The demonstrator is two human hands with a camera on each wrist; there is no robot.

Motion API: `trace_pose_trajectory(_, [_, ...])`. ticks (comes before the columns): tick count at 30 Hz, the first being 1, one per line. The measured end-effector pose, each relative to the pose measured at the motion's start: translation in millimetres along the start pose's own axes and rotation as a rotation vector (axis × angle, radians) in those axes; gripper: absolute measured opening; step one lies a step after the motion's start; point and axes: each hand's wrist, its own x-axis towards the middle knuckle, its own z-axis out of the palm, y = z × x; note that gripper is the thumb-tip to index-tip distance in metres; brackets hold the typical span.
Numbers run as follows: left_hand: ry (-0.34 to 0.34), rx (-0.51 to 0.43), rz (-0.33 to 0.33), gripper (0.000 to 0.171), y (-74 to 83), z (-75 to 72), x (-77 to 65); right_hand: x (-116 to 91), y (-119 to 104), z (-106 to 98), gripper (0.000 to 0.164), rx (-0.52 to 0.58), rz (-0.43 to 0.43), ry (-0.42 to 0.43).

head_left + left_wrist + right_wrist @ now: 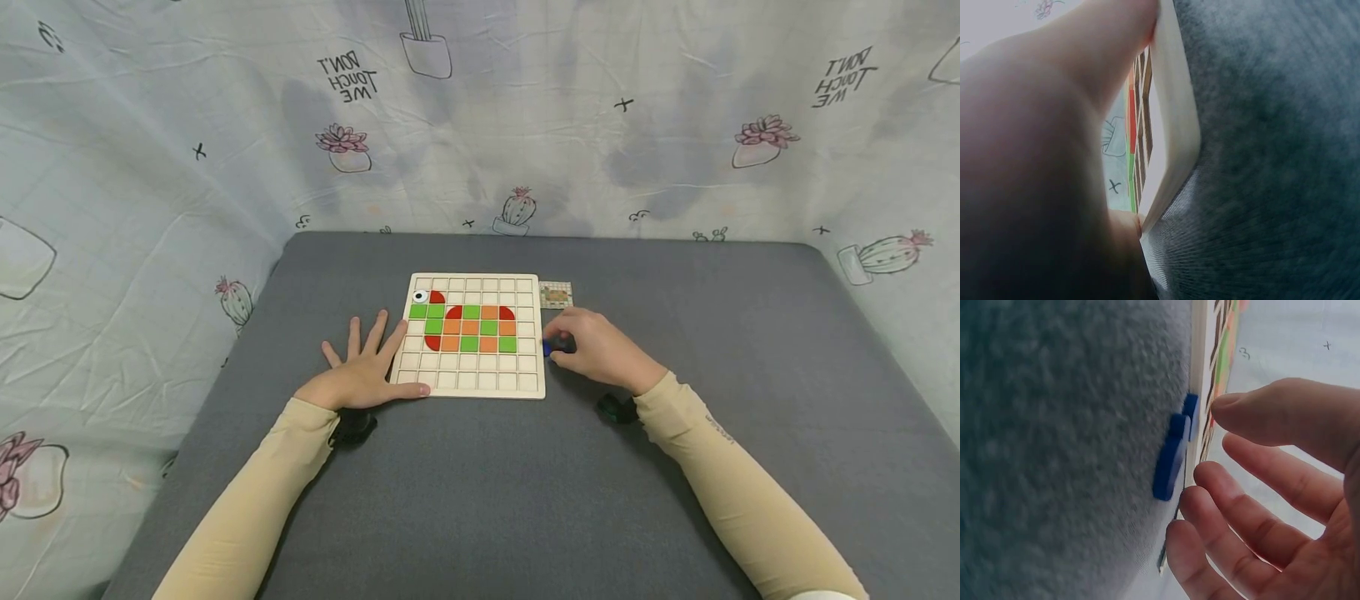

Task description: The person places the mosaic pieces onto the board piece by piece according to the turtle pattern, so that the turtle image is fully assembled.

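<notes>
A wooden grid board (468, 383) lies on the grey table, with green, orange and red tiles (471, 327) and a round eye-like tile (420, 297) set in its squares. My left hand (363, 375) has its fingers spread at the board's left side, the thumb on the near edge and the index finger at the left edge. Beside the right edge, my right hand (596, 346) hovers with loosely bent fingers. In the right wrist view, small blue pieces (1167, 465) lie by the board's edge, apart from the thumb and fingertips, and nothing shows between these.
A small picture card (556, 295) lies against the board's upper right side. Dark wrist devices (618, 408) sit under both wrists. Behind the table (480, 500) hangs a white cloth (562, 125) printed with potted plants.
</notes>
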Motion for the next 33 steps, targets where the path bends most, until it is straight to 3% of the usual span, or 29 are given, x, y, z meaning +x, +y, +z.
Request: trace_pose_trajectory(33, [-0.007,0.017,-0.013,0.127,5.2,-4.5,-1.1,3.7,-0.1,11.7,0.029,-0.019,-0.041,0.008])
